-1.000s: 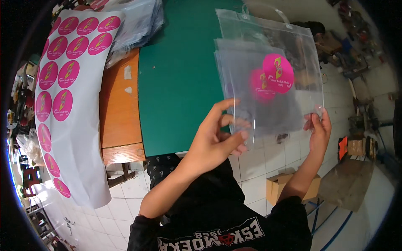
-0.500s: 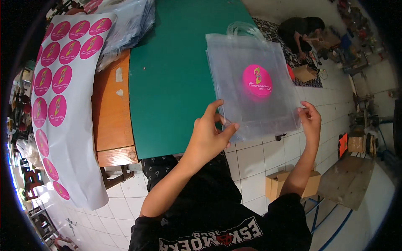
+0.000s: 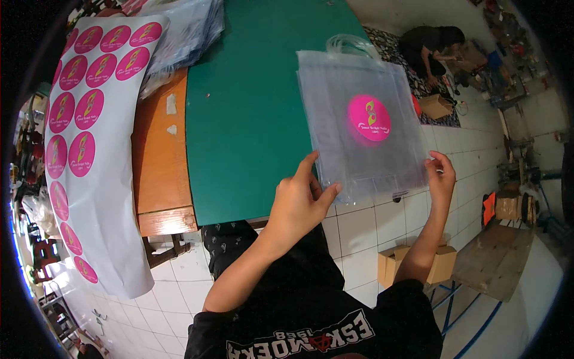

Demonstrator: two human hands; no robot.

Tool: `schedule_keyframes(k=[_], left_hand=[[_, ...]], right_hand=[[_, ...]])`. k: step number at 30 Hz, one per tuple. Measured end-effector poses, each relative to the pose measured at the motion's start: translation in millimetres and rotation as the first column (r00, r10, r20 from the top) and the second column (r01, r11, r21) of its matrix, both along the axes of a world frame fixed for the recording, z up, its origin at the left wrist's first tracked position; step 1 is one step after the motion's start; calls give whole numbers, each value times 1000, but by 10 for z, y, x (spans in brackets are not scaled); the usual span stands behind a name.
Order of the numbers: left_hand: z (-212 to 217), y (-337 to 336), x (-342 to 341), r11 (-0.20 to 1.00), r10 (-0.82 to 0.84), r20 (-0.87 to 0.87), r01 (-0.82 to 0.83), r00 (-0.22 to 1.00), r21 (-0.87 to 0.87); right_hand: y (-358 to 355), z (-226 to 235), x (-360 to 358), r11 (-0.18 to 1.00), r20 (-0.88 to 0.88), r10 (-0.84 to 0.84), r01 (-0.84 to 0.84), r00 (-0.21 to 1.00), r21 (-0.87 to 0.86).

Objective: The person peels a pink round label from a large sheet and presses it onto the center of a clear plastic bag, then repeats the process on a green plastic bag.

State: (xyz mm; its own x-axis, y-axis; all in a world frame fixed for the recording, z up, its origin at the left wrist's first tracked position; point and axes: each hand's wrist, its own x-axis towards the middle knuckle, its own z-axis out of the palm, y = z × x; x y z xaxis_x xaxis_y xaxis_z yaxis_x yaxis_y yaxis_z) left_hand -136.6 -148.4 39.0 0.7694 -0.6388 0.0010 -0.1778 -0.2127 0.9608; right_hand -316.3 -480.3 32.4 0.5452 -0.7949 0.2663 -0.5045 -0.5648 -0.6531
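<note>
Clear plastic bags (image 3: 335,90) with looped clear handles lie in a stack at the right edge of the green tabletop, their near end jutting past it. On the top bag sits a round pink sticker (image 3: 369,119) with a green-yellow figure. My left hand (image 3: 298,200) pinches the stack's near left corner, thumb on top and forefinger along the side edge. The near right corner is between the thumb and fingers of my right hand (image 3: 440,175). A white sheet of pink round stickers (image 3: 110,209) hangs over the table's left side, with bare gaps in its lower part.
More clear bags (image 3: 179,42) are piled at the far left of the green table (image 3: 245,119), by an orange wooden strip (image 3: 161,161). A cardboard box (image 3: 442,263) stands on the tiled floor beside a wooden bench (image 3: 487,260). Another person (image 3: 427,51) crouches at the far right.
The bag stack has shifted very slightly nearer and to the right. My left hand has dropped a little with it, and my right hand has lowered slightly at its corner.
</note>
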Motion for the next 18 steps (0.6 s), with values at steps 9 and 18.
schedule_keyframes(k=[9,18], left_hand=[[-272,58,-109,994,58,493,-6,868,-107],[-430,-74,-262,993,34,624,44,781,-110]], right_hand=[[107,-62,12,989,92,-4,-9,996,145],[114,-79,16,996,48,-41,37,998,81]])
